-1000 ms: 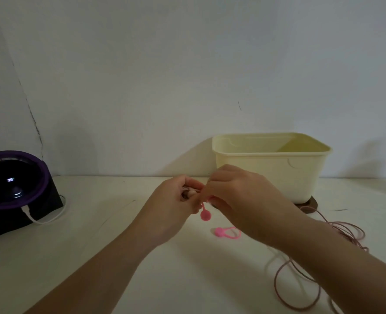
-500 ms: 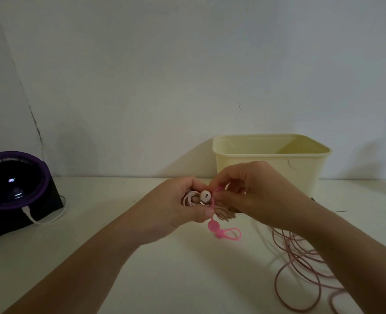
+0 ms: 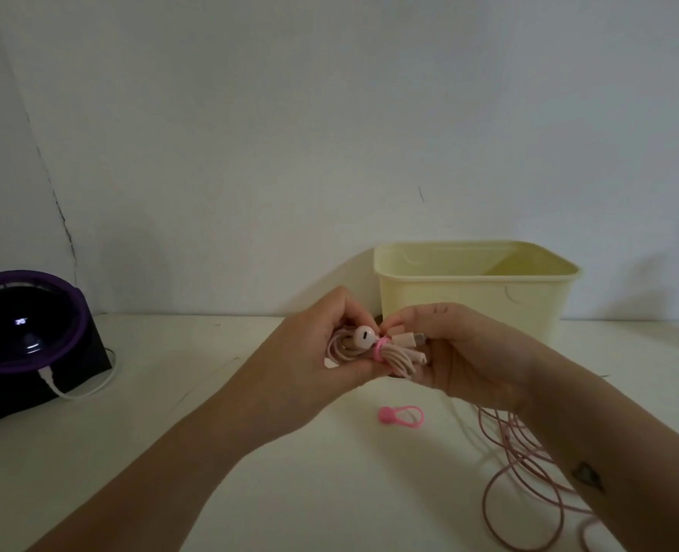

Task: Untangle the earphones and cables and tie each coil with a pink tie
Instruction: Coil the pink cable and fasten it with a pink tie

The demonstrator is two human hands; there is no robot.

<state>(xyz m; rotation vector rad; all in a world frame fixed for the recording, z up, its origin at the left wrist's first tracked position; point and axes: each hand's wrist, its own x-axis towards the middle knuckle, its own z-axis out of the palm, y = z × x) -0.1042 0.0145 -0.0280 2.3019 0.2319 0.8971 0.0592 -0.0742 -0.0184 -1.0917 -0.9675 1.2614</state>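
Head view. My left grip (image 3: pixel 314 354) clasps the looped end of the earphone coil (image 3: pixel 398 355), held above the bench (image 3: pixel 290 492) just in front of the cream tub (image 3: pixel 469 296). My right grip (image 3: pixel 463 352) pinches the plug end. A pink tie (image 3: pixel 381 348) is wrapped round the coil's middle, beside the white earbud (image 3: pixel 363 336). A second pink tie (image 3: pixel 400 416) lies on the bench below both grips. A loose pink cable (image 3: pixel 523 452) sprawls at the right, partly under my right forearm. A black and purple device (image 3: pixel 23 336) sits far left.

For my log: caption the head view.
Left hand and right hand hold earphone coil bound by pink tie; spare tie on table.
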